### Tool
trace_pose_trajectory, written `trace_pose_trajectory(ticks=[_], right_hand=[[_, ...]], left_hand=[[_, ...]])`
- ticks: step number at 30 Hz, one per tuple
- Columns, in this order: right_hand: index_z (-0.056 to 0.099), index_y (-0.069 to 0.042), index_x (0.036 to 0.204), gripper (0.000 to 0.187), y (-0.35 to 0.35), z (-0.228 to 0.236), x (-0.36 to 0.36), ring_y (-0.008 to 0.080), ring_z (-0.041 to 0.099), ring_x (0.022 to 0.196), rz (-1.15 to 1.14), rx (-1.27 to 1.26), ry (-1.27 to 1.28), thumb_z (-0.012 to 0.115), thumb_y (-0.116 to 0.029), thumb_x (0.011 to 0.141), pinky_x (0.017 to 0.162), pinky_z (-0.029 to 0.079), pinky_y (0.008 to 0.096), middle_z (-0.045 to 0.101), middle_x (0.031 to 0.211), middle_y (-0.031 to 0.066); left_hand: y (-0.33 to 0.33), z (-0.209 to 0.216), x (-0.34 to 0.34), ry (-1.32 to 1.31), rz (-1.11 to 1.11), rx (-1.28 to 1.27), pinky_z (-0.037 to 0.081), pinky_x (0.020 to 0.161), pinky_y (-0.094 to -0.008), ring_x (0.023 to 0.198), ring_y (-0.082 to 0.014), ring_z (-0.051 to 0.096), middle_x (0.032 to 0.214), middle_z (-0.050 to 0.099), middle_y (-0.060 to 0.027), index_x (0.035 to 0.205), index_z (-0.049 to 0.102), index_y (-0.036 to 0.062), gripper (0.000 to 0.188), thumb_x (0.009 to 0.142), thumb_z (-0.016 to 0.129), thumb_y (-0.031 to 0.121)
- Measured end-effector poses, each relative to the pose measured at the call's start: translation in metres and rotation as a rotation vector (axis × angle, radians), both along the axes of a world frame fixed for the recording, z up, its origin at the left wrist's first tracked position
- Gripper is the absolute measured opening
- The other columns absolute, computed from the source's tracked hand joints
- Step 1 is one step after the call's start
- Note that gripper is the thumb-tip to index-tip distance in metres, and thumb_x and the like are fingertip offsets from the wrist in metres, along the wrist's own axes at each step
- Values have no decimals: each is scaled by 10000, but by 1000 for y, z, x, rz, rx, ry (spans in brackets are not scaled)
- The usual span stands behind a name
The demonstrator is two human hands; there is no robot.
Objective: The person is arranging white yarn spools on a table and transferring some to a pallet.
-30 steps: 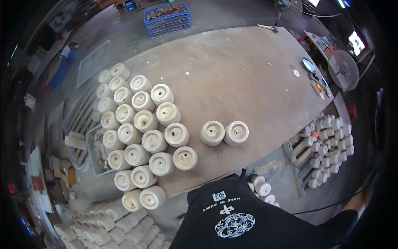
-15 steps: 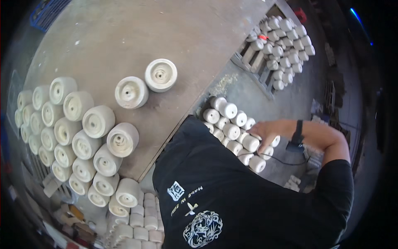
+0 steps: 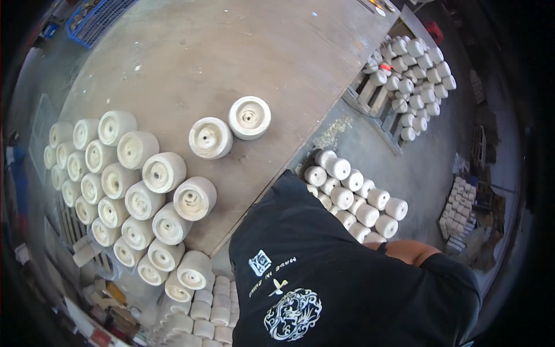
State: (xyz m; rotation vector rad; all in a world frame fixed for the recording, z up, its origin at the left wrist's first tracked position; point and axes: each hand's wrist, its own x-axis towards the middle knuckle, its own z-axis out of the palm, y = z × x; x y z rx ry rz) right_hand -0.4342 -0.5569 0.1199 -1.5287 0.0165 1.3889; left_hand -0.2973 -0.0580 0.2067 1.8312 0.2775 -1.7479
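Note:
Bare right forearm (image 3: 410, 251) shows at the lower right, a dark band at its wrist. My right hand is hidden behind my black shirt (image 3: 341, 272), so its fingers do not show. Nearest to that wrist is a group of off-white cylindrical blocks (image 3: 367, 215), each with a small hole in its end face. My left hand is out of the picture. Two similar cylinders with dished, holed ends lie on the brown tabletop (image 3: 156, 63): one cylinder (image 3: 250, 118) beside another cylinder (image 3: 211, 138), close together.
Rows of stacked cylinders (image 3: 118, 179) fill the table's left side. More blocks (image 3: 217, 306) are piled below its near edge. At the far right, a wooden pallet (image 3: 373, 115) carries another heap (image 3: 422, 75). A blue crate (image 3: 101, 20) stands beyond the table.
My right hand, earlier visible with spread fingers over the blocks at the right, has dropped behind my shirt. The forearm is lower, and the whole view has shifted slightly.

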Motion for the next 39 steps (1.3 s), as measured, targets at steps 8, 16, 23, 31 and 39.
trace_pose_trajectory(ticks=[8, 16, 23, 31, 39], right_hand=[[551, -9, 1267, 662, -15, 24, -15, 253, 605, 901, 320, -88, 208, 694, -455, 799, 820, 486, 396, 621, 971, 168], [621, -3, 1187, 580, -68, 77, 30, 207, 637, 749, 1153, 34, 622, 639, -476, 853, 724, 508, 365, 659, 816, 130], [662, 17, 824, 542, -22, 169, 296, 158, 561, 586, 1067, 31, 699, 540, -485, 985, 609, 474, 296, 609, 654, 72], [628, -50, 1198, 458, 67, 131, 444, 298, 648, 1047, 1197, 121, -135, 627, -430, 943, 926, 487, 383, 695, 1119, 154], [402, -320, 1452, 653, 80, -9, 573, 370, 640, 958, 1327, -345, -1233, 620, -164, 856, 819, 525, 460, 604, 1103, 194]], left_hand=[[-3, 1, -12, -10, -11, -6, 487, 977, -424, 1146, -359, 614, 1220, 643, -215, 1334, 555, 52, 743, 787, 749, 515], [-4, 14, -9, -6, -95, -37, 490, 970, -429, 1136, -363, 618, 1214, 646, -213, 1334, 556, 62, 728, 792, 744, 511], [-17, 73, 51, 78, -491, -191, 493, 964, -433, 1126, -366, 621, 1208, 648, -211, 1334, 558, 71, 715, 797, 740, 507], [-15, 75, 175, -90, -724, -197, 504, 930, -445, 1078, -373, 635, 1172, 661, -204, 1315, 577, 105, 660, 811, 720, 505], [23, -10, 403, -1166, -379, 373, 486, 960, -434, 1128, -369, 603, 1197, 638, -221, 1300, 555, 33, 535, 890, 670, 357]])
